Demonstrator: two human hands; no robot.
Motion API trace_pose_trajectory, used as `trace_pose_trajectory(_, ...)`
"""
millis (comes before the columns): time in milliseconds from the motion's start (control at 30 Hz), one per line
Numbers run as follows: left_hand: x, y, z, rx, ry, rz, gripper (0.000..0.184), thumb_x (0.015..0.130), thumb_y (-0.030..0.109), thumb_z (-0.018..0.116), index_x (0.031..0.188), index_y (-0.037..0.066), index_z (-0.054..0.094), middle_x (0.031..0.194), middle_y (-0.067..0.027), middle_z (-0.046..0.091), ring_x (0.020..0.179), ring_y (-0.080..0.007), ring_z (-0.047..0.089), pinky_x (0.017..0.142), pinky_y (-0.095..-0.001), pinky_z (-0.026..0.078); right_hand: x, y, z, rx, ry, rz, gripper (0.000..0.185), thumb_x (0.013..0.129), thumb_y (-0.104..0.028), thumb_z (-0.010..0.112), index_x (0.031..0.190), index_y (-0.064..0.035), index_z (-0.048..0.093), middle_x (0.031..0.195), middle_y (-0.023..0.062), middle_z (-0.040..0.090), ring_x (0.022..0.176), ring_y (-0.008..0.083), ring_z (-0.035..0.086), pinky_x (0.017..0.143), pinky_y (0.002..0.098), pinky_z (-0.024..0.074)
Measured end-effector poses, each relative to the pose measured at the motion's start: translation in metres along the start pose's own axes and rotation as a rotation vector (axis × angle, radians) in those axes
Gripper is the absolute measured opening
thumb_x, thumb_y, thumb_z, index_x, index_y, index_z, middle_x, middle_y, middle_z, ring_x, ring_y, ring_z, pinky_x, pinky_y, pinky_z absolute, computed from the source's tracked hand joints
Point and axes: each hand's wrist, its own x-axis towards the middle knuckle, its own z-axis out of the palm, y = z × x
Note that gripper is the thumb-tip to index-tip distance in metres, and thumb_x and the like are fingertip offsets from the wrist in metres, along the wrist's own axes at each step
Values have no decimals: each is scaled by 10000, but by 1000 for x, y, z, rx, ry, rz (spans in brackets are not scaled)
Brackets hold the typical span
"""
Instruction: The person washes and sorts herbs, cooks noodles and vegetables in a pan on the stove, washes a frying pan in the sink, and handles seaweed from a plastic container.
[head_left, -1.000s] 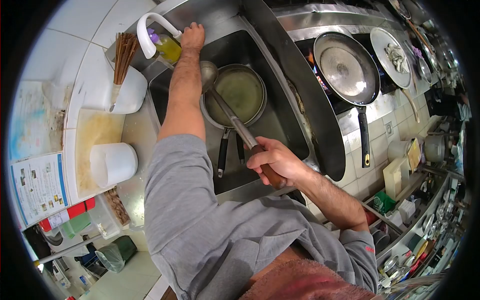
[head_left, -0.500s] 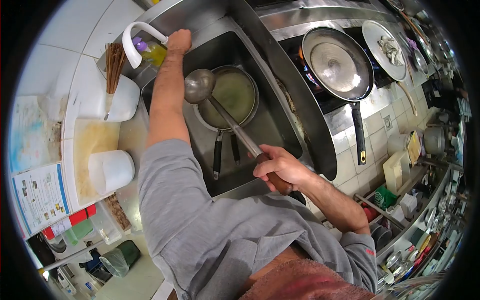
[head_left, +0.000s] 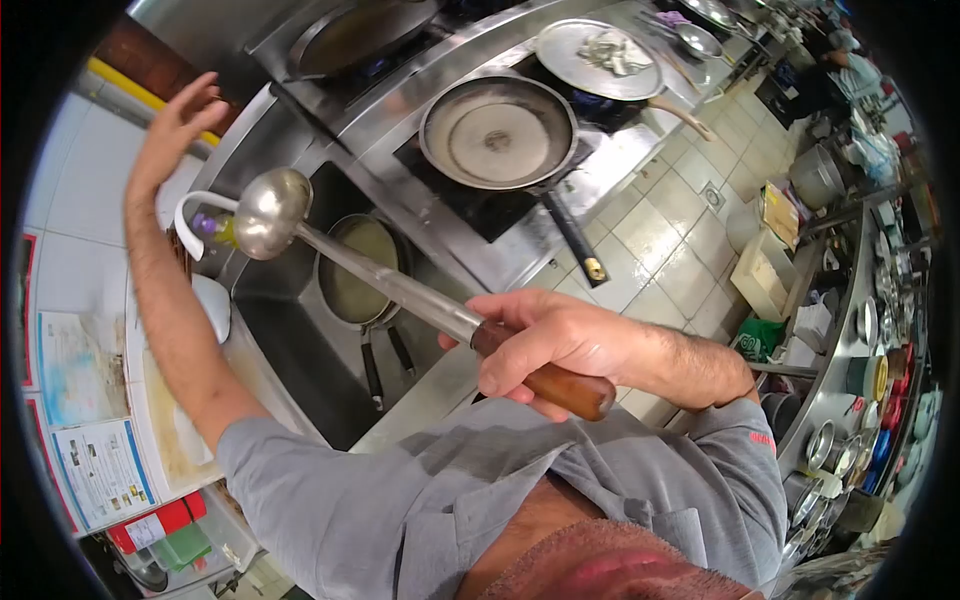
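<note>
My right hand (head_left: 555, 350) is wrapped round the brown wooden handle of a large metal ladle (head_left: 275, 212). The ladle's bowl is held up over the sink's left side, in front of the white faucet (head_left: 190, 225). My left hand (head_left: 180, 125) is raised by the tiled wall, fingers apart and holding nothing. It is nearest to a yellow pipe (head_left: 130, 82). Below the ladle, a pan (head_left: 355, 292) with cloudy greenish liquid rests in the dark sink (head_left: 300, 370). Two black handles stick out there.
A frying pan (head_left: 497, 135) sits on the stove with its black handle toward me. Behind it is a round metal plate or lid (head_left: 575, 68) bearing pale, crumpled pieces. Another large pan (head_left: 360, 35) stands at the back. Shelves of cookware (head_left: 850, 430) line the right.
My left hand has left the faucet and moved up toward the wall, its fingers opening. The ladle has lifted, coming closer to me. My view has turned toward the stove.
</note>
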Motion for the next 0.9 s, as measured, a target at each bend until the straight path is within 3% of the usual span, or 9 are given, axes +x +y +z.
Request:
trace_pose_trajectory(233, 25, 188, 23, 76, 279, 11, 523, 820, 414, 562, 1261, 150, 466, 1142, -45, 558, 953, -135, 554, 804, -226, 400, -179, -16, -68, -12, -3, -177, 348, 704, -62, 611, 1012, 35, 478, 583, 62, 499, 429, 115, 484, 308, 249, 395)
trace_pose_trajectory(367, 94, 237, 99, 138, 192, 160, 508, 831, 375, 572, 1228, 71, 485, 1031, -24, 612, 815, -109, 554, 727, -211, 432, -271, -13, -107, -120, 279, -223, 446, 694, -24, 569, 1118, 70, 467, 524, 64, 451, 342, 128, 424, 300, 227, 353)
trace_pose_trajectory(400, 113, 255, 126, 132, 168, 228, 542, 797, 400, 600, 1193, 40, 509, 997, -71, 628, 806, -144, 580, 732, -251, 454, -290, -12, -119, -97, 361, -249, 448, 689, -26, 576, 1113, 71, 466, 523, 68, 455, 332, 131, 421, 293, 232, 347)
trace_pose_trajectory(433, 64, 380, 167, -69, 226, -177, 381, 705, 141, 609, 1042, -24, 543, 882, -105, 618, 803, -183, 584, 726, -279, 472, -307, -11, -131, -69, 441, -271, 451, 685, -29, 582, 1109, 73, 466, 523, 72, 458, 322, 133, 417, 286, 237, 342)
trace_pose_trajectory(500, 88, 408, 215, 37, 183, 40, 303, 744, 212, 592, 947, -12, 615, 813, -108, 641, 728, -164, 593, 649, -304, 472, -337, -8, -162, -63, 490, -278, 436, 686, -43, 592, 1094, 53, 473, 542, 60, 470, 350, 124, 432, 297, 238, 356)
trace_pose_trajectory(567, 136, 407, 268, -108, 22, 38, 363, 745, 262, 590, 992, -3, 606, 879, -140, 641, 800, -202, 600, 713, -313, 468, -360, -8, -196, -59, 539, -289, 421, 687, -57, 602, 1080, 34, 480, 561, 49, 483, 377, 115, 448, 307, 238, 369)
trace_pose_trajectory(600, 208, 354, 318, 158, 99, 180, 616, 734, 476, 626, 1145, 24, 544, 1011, -127, 624, 918, -234, 604, 814, -327, 460, -370, -9, -213, -53, 580, -308, 420, 685, -47, 599, 1078, 37, 479, 560, 48, 483, 379, 115, 449, 308, 238, 376)
trace_pose_trajectory(633, 227, 361, 350, 90, 65, 191, 647, 696, 505, 644, 1123, 27, 559, 1007, -160, 616, 926, -265, 600, 817, -342, 465, -378, -10, -230, -46, 628, -328, 419, 682, -38, 595, 1076, 40, 478, 559, 48, 482, 382, 114, 450, 310, 238, 383)
trace_pose_trajectory(900, 407, 347, 562, 177, 60, -22, 815, 679, 492, 668, 1316, 113, 328, 1205, -154, 486, 1159, -312, 432, 945, -482, 359, -407, -62, -354, 22, 846, -436, 497, 643, -9, 608, 1107, 59, 443, 496, 81, 453, 295, 151, 406, 275, 256, 326)
